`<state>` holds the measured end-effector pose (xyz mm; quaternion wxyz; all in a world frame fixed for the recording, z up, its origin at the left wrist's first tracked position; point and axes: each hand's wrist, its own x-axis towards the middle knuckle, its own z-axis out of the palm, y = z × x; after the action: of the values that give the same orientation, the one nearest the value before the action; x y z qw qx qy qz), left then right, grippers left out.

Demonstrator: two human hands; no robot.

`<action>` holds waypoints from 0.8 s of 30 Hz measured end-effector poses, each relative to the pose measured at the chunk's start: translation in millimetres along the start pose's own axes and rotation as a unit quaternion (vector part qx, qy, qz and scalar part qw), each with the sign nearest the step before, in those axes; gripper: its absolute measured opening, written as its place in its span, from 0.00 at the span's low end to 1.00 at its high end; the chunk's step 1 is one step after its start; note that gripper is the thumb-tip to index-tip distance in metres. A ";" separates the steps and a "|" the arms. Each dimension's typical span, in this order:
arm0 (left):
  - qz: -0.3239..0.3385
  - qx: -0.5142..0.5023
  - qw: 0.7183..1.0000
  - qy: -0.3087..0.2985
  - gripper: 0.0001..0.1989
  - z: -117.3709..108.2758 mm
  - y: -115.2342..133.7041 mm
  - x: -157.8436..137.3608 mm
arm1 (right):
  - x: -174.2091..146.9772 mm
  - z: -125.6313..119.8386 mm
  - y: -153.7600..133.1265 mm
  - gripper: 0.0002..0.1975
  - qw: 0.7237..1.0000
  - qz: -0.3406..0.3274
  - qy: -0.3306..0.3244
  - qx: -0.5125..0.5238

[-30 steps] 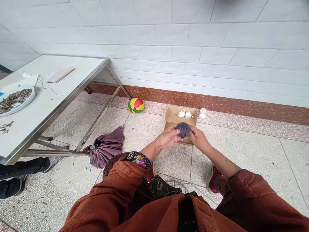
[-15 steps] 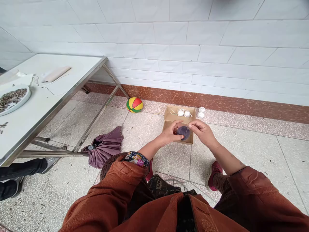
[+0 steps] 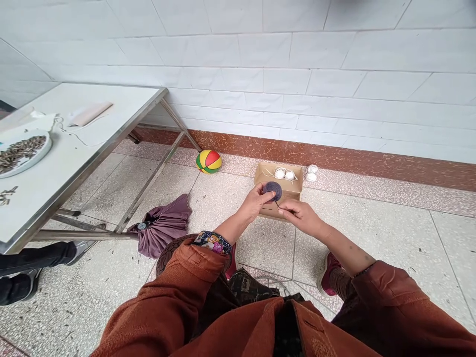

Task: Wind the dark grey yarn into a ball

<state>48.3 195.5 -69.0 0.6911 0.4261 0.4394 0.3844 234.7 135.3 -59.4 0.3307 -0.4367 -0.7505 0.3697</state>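
- Left hand [image 3: 257,200] — clamped around the grey yarn ball [image 3: 273,190]
- Right hand [image 3: 302,216] — fingertips together on its strand [image 3: 277,204]
- White balls [image 3: 279,173] near the open box's [image 3: 267,183] far edge

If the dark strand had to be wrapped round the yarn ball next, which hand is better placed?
Probably the right hand: its fingers appear to pinch the strand just off the yarn ball, while the left hand is occupied holding the ball itself.

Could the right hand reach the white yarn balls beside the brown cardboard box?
Probably yes: nothing visible blocks the right hand from those white balls, though it pinches a dark yarn strand.
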 end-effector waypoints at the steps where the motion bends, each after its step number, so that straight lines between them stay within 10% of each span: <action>1: 0.007 0.025 1.000 -0.010 0.22 0.2 -0.3 -0.5 | 1.0 -5.3 -2.9 0.13 1.000 -0.006 0.013 0.007; 11: -0.006 -0.021 0.970 -0.243 0.44 7.8 2.8 -16.8 | 8.7 -21.2 17.1 0.13 0.983 0.085 0.159 0.018; 20: 0.000 -0.045 0.999 0.029 0.24 -1.0 -0.9 4.8 | -1.8 5.8 4.5 0.13 1.000 0.001 -0.011 -0.029; 24: 0.014 0.097 0.995 0.008 0.24 -5.2 -10.9 7.2 | -1.3 -10.1 -7.1 0.13 0.999 -0.033 0.000 0.025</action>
<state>47.4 199.7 -82.4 0.6372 0.4941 0.4743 0.3533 240.7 134.4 -48.5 0.3534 -0.4031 -0.7552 0.3773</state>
